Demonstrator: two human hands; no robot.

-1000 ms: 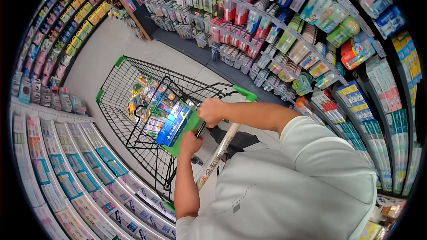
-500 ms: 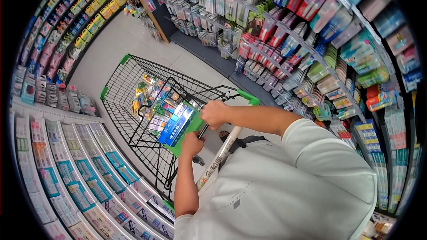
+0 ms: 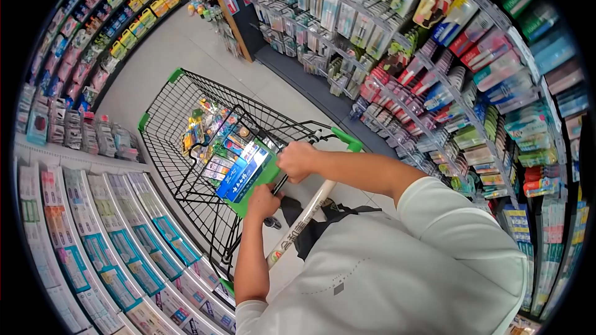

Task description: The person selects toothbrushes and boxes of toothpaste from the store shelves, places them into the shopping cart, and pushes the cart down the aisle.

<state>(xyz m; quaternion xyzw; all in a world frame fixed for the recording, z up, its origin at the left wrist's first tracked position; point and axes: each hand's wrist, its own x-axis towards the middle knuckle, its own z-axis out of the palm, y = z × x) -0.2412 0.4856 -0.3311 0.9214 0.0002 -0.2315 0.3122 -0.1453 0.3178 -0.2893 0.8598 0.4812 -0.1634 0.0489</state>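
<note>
A black wire shopping cart [image 3: 162, 125] with green corners stands in front of me. My right hand [image 3: 297, 161] is closed round a dark bar at the cart's near end, beside the green panel with its blue sign [image 3: 243, 177]. Lower left, my left hand [image 3: 264, 200] is closed at the same bar, by the panel's edge. The white push handle [image 3: 304, 218] with printed characters runs between my forearms, closer to my body. Colourful packaged goods [image 3: 214, 125] lie inside the cart; the wire and panel partly hide them.
At right, a shelf unit [image 3: 403, 96] holds rows of hanging packets. A low display [image 3: 118, 236] of boxed goods runs along the left, close to the cart. Curved shelves [image 3: 124, 18] with yellow packs stand far left. Pale tiled floor [image 3: 205, 43] stretches ahead of the cart.
The right-hand shelves and far goods have shifted right in view. More dark trouser leg shows behind the white handle. Both hands keep their hold on the cart.
</note>
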